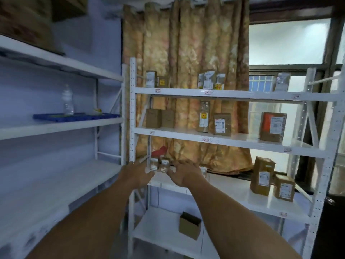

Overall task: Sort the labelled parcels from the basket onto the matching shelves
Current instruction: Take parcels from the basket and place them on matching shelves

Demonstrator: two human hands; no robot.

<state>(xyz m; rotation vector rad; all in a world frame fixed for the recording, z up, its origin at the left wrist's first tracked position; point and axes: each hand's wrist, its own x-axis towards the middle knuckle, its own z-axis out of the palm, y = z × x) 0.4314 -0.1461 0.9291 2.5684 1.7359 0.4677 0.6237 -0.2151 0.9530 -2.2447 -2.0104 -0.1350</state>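
**Both hands closing on two small parcels at the left end of the third shelf**

Position. The pair of small parcels stands upright, side by side and touching, at the far left end of the third shelf, just left of frame centre. The basket is not in view.

Key relation. The parcels lie straight ahead of the fingertips and between the two hands. The left hand meets the left-hand parcel and the right hand meets the right-hand one. Neither is clearly nearer. The parcels' long axes run vertically, across the line of reach.

Hand state. Both hands extend forward with fingers loosely spread and slightly bent. Motion blur hides the contact, so I cannot tell whether either hand pinches a parcel or only touches it.

Materials. The parcels are small brown cardboard blocks with white printed labels on the near faces; they are likely light and rigid. The rack is white painted metal with perforated uprights and smooth boards. Small paper tags on the shelf edges carry handwritten codes. A patterned curtain hangs behind the rack.

Judgement. This appears to be placing or squaring up, and any release calls for both parcels to be left standing.
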